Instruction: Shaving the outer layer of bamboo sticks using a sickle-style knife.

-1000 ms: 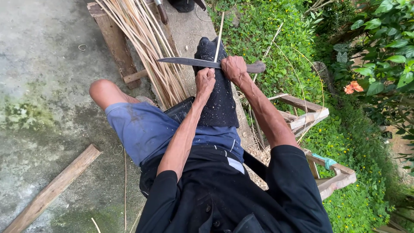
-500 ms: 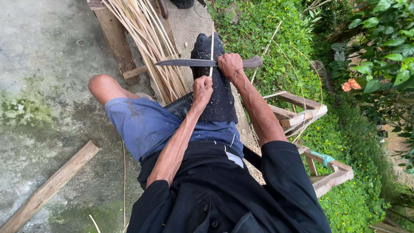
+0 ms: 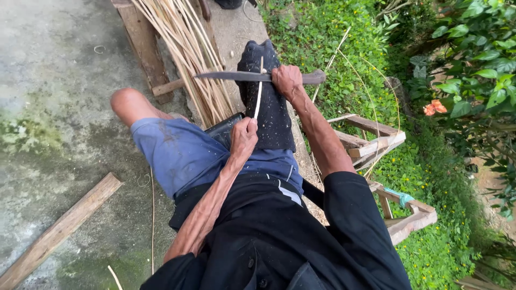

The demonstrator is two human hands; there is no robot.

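Observation:
My right hand (image 3: 287,80) grips the handle of a long dark knife (image 3: 236,76) held level across my raised knee, blade pointing left. My left hand (image 3: 244,135) pinches the lower end of a thin pale bamboo strip (image 3: 258,96) that runs upward to the blade and pokes a little past it. A dark speckled cloth (image 3: 271,121) covers the knee beneath the strip. I sit in blue shorts and a black shirt.
A bundle of pale bamboo strips (image 3: 185,48) leans beside a wooden post (image 3: 142,45) ahead on the left. A loose plank (image 3: 59,231) lies on mossy concrete at lower left. A wooden frame (image 3: 387,145) and green plants stand to the right.
My left hand has drawn back toward my body, pulling the strip down through the blade. The knife and right hand stay almost in place across the knee.

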